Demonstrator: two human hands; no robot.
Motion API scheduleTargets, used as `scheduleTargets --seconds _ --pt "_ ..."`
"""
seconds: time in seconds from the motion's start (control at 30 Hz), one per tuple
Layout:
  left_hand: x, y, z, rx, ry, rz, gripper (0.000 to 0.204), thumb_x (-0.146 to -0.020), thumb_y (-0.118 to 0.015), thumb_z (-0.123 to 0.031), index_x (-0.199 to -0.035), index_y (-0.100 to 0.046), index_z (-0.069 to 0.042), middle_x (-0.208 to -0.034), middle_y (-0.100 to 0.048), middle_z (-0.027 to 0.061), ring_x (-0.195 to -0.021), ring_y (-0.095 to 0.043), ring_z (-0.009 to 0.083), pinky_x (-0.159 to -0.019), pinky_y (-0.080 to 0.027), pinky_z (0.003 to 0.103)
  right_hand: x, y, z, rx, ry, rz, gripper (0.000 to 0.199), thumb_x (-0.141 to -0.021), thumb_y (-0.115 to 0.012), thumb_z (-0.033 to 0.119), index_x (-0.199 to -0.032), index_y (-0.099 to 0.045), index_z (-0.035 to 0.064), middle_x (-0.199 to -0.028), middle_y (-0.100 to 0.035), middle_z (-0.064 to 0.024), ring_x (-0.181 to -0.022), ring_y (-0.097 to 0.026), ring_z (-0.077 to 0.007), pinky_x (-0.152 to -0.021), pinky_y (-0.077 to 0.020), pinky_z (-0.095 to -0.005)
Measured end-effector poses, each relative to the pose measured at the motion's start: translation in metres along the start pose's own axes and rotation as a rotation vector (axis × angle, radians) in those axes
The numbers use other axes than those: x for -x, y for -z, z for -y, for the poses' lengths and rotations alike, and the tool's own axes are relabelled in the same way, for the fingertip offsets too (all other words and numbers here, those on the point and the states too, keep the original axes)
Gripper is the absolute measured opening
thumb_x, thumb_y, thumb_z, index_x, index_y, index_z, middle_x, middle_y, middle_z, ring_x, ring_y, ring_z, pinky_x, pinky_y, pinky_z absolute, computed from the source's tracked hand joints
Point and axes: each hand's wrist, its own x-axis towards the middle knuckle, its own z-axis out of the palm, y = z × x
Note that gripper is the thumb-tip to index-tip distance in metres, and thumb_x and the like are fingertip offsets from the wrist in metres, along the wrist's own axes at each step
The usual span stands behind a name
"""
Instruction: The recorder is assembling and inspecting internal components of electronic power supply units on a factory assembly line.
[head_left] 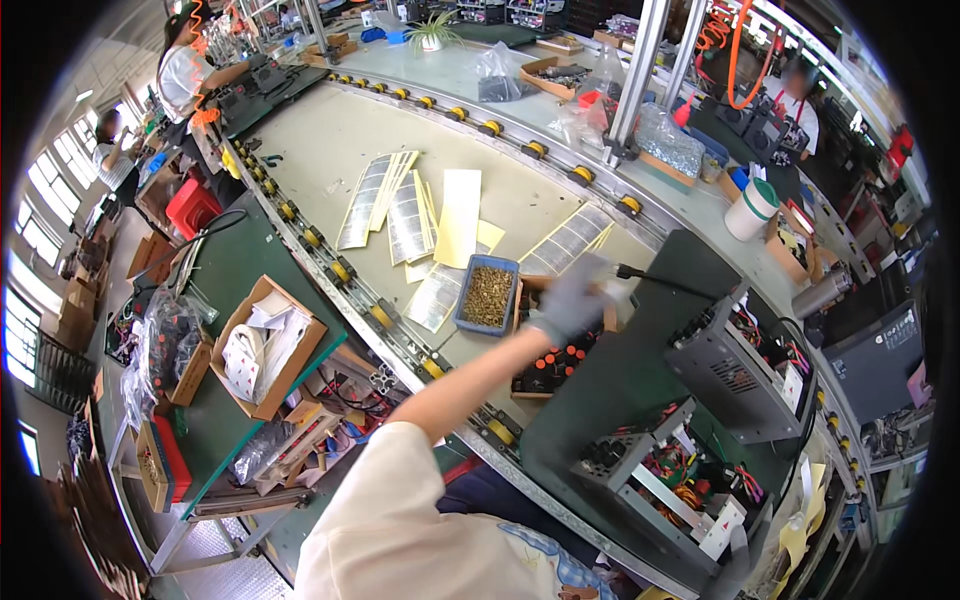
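My left hand (572, 302), in a grey glove, is smeared by motion above an open cardboard box (530, 384) of black parts with orange-red ends. Whether its fingers hold anything does not show. Close by its fingertips lies the end of a black cable (632, 272), which runs right over a dark mat. Left of the hand stands a blue tray (487, 326) full of small brass-coloured pieces. To the right a black metal-cased unit (735, 370) sits tilted. Nearer me is an opened unit (660, 490) with coloured wires. My right hand cannot be made out.
Label sheets (390, 205) lie across the pale bench beyond the tray. Rails with yellow rollers (381, 316) edge the bench. On a green table at left rests a carton (262, 395) with white parts. Metal posts (640, 75) rise at the back. Other people work farther off.
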Motion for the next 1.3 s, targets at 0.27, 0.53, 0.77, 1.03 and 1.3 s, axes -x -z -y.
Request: scheduleTargets --seconds 0.27,0.53,0.77,1.03,1.3 --pt "-0.007 0.227 0.109 -1.596 -0.078 0.119 0.034 -0.078 -0.061 -0.015 -0.111 -0.062 -0.02 -0.136 -0.046 0.0034 -0.132 -0.037 0.0285 -0.107 -0.025 0.054 0.005 -0.005 0.012 0.126 -0.093 -0.096 0.06 -0.085 -0.055 0.005 -0.141 -0.035 -0.0028 -0.142 -0.038 -0.014 -0.128 -0.038 -0.0243 -0.108 -0.0283 -0.0331" --pt "-0.043 0.247 0.044 0.048 0.156 -0.254 0.022 -0.089 -0.059 -0.014 -0.11 -0.063 -0.008 -0.098 -0.067 0.0017 -0.092 -0.062 0.0137 -0.088 -0.046 0.03 0.002 0.006 0.0 0.087 -0.062 -0.042 0.064 -0.084 -0.059 0.007 -0.142 -0.035 0.0003 -0.139 -0.041 -0.0127 -0.125 -0.041 -0.0239 -0.106 -0.0316 -0.0336" --pt "-0.006 0.227 -0.086 0.295 0.254 -0.052 0.028 -0.09 -0.061 -0.014 -0.115 -0.06 -0.002 -0.093 -0.066 0.0019 -0.077 -0.06 0.0074 -0.07 -0.049 0.021 -0.002 0.035 -0.027 -0.064 0.037 0.134 0.065 -0.082 -0.05 0.013 -0.142 -0.031 -0.0004 -0.13 -0.048 -0.0153 -0.116 -0.05 -0.0232 -0.097 -0.041 -0.034" --pt "0.121 0.132 -0.135 0.621 0.279 -0.182 0.034 -0.086 -0.063 -0.014 -0.118 -0.054 -0.007 -0.093 -0.063 0.0013 -0.079 -0.06 0.0133 -0.068 -0.05 0.031 0.065 -0.028 0.001 0.748 0.669 -0.2 0.068 -0.089 -0.057 0.031 -0.142 -0.031 -0.0017 -0.141 -0.038 -0.0212 -0.13 -0.038 -0.0306 -0.107 -0.0301 -0.0403" --pt "0.25 0.046 -0.191 1.534 0.493 0.023 0.046 -0.087 -0.061 -0.013 -0.128 -0.044 -0.002 -0.119 -0.057 0.0095 -0.105 -0.061 0.019 -0.088 -0.052 0.034 0.078 -0.125 -0.015 1.037 1.043 -0.042 0.064 -0.082 -0.067 0.031 -0.131 -0.042 -0.0027 -0.131 -0.045 -0.0238 -0.117 -0.047 -0.0416 -0.097 -0.0406 -0.049"
